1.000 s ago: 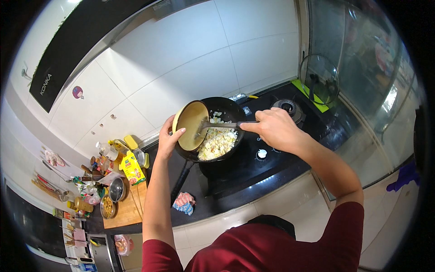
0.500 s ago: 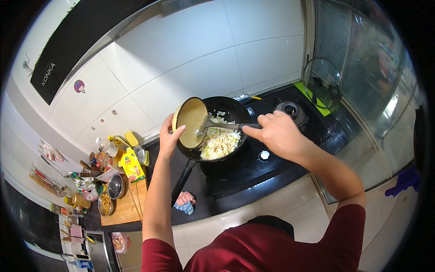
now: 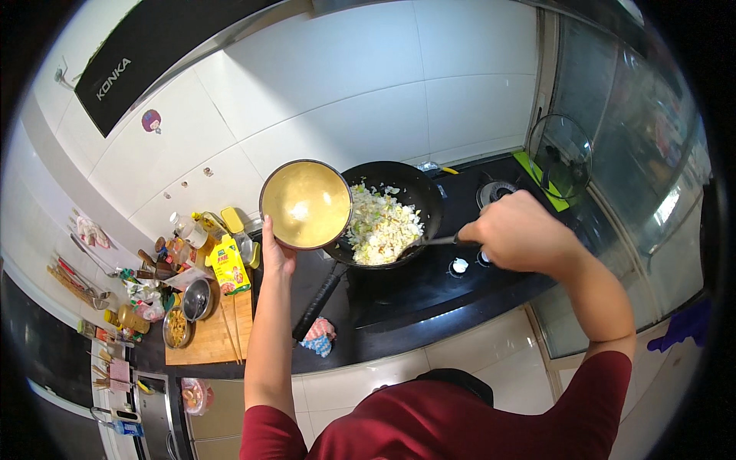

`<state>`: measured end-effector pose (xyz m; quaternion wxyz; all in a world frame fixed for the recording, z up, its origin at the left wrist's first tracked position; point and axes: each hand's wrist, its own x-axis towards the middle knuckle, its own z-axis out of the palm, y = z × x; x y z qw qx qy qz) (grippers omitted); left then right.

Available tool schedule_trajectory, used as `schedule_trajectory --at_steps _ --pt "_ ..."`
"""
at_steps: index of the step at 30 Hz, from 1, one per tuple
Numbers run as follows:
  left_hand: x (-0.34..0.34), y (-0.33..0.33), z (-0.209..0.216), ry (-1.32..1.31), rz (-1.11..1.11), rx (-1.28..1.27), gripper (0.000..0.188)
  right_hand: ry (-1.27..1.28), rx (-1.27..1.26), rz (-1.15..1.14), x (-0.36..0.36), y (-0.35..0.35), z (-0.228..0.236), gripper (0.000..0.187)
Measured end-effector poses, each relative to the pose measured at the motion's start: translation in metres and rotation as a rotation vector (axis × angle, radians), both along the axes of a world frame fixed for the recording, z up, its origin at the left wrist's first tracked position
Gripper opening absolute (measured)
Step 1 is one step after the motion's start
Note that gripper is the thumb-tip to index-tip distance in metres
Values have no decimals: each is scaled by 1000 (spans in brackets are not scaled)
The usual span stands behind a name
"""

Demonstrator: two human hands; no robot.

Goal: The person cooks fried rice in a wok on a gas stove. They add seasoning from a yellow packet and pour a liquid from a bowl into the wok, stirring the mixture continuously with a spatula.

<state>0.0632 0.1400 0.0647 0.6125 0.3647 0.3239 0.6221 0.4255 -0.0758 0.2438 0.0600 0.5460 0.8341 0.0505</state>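
Since a second ago the bowl [image 3: 307,204] has swung up and tilted further, its mouth now turned more toward the camera and its yellow liquid plainly in view, while the spatula hand has hardly shifted.

The bowl sits at the fingertips of the left hand [image 3: 276,249], which closes on its lower rim from beneath, thumb side at the edge; its far edge overlaps the near-left rim of the black wok [image 3: 399,207]. Holding liquid, it probably handles as moderately heavy and sloshy, with a smooth, likely slippery wall, so a firm pinch on the rim with fingers under the base looks the safest hold. How many fingers wrap behind it cannot be told.

The right hand [image 3: 521,234] is curled shut around the handle of a metal spatula [image 3: 429,242], whose blade reaches away from the knuckles into the chopped pale food [image 3: 383,226] in the wok. The wok's long handle [image 3: 320,303] runs down below the left wrist.

Beyond the left fingers, further left, lie a wooden cutting board [image 3: 207,341], a small metal pot [image 3: 197,297] and a yellow carton [image 3: 228,264]. Past the right hand stands a glass lid [image 3: 560,157].
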Motion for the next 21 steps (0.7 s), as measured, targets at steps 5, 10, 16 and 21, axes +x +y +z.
schedule_trajectory --at_steps 5,10,16,21 --pt "14 -23 10 -191 -62 -46 71 -52 100 -63 -39 31 -79 14" --pt "19 -36 10 -167 -61 -52 71 38 253 -208 -28 54 -117 20" --pt "-9 -42 -1 -164 -36 -104 72 332 32 -420 18 45 -40 29" --pt "-6 -43 -7 -170 -15 -151 70 535 -6 -600 65 99 -73 32"
